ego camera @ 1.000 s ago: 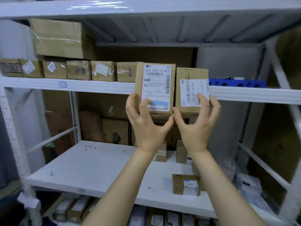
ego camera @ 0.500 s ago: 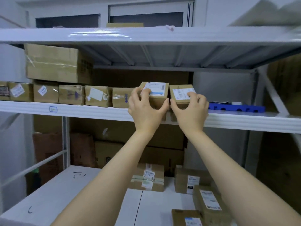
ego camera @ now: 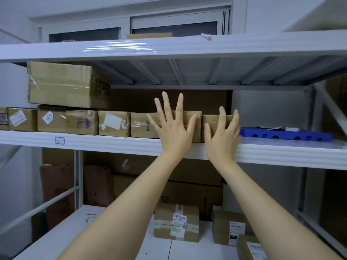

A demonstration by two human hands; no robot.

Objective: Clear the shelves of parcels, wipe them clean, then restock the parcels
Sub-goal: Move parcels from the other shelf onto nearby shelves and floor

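parcels, two small brown ones: the left parcel (ego camera: 195, 121) and the right parcel (ego camera: 214, 121) stand side by side on the middle shelf (ego camera: 112, 145), at the right end of a row of boxes (ego camera: 114, 123). a second ago both were held up in front of the shelf edge, labels toward the camera; half a second ago fingers were curled over them at the shelf. now the left hand (ego camera: 171, 128) is fully spread, fingers straight, flat before the front face of the left parcel and holding nothing. the right hand (ego camera: 223, 136) is open too, fingers loosely fanned at the front and right side of the right parcel, gripping nothing. whether either palm presses the cardboard cannot be told. by this evidence the placing is complete and restocking is under way. contents: the middle shelf carries the row, a large carton (ego camera: 62, 84) stacked on its left part, and a blue tray (ego camera: 285, 135) just beside the right parcel, bearing pale items too blurred to name. the lower shelf (ego camera: 62, 235) holds several labelled parcels (ego camera: 176, 222), probably awaiting restocking.
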